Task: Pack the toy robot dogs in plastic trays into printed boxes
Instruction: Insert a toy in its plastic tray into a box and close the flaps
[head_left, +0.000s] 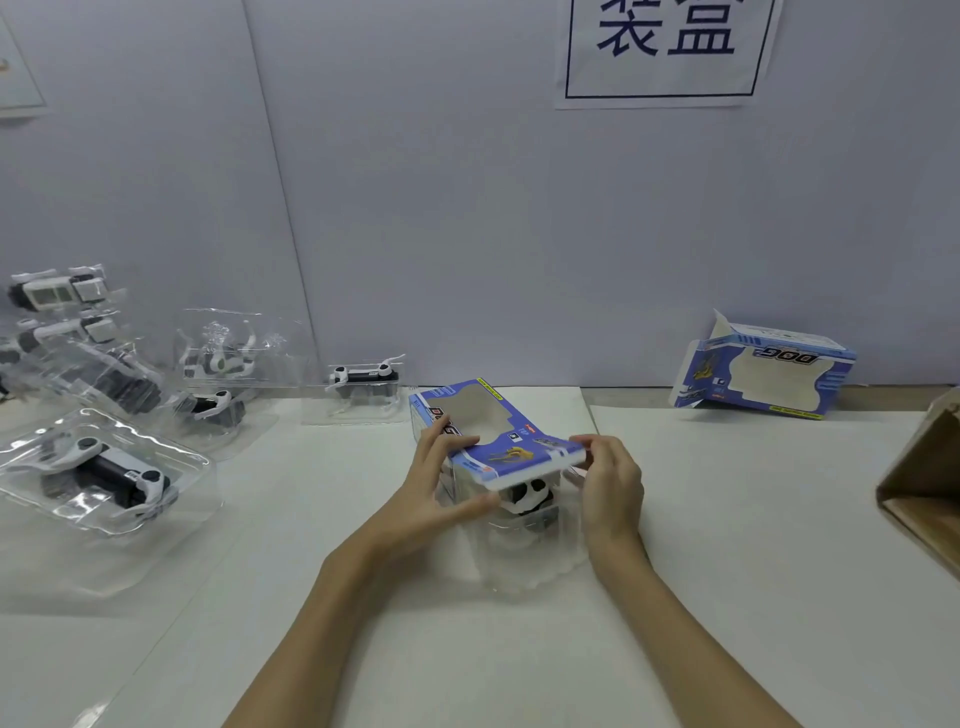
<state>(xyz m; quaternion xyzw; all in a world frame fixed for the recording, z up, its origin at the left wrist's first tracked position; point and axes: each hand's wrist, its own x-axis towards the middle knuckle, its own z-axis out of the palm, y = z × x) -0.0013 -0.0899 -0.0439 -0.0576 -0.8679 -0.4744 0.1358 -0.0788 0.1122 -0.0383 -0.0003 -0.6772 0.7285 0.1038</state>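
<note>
Left hand (441, 483): was curled on the left side of the blue printed box (498, 434), fingers on top of it, thumb stretched along the clear tray below.
Right hand (608, 486): was clamped on the box's near right corner, fingertips on the top edge.
Hands: were kept apart, one at each side of the box.
Blue printed box: was held tilted at table centre, over the tray, window face up.
Clear tray (519, 551): was seen partly under the box, near end sticking out toward the camera.
Toy robot dog (530, 496): black and white, was seated in that tray, only partly visible below the box edge.
Waiting trays (104, 467): several with dogs were piled at the left.
Second box (763, 374): was left open against the wall, right rear.
Cardboard carton (924, 483): was seen at the right edge.
Wall sign (665, 47): was posted above.
</note>
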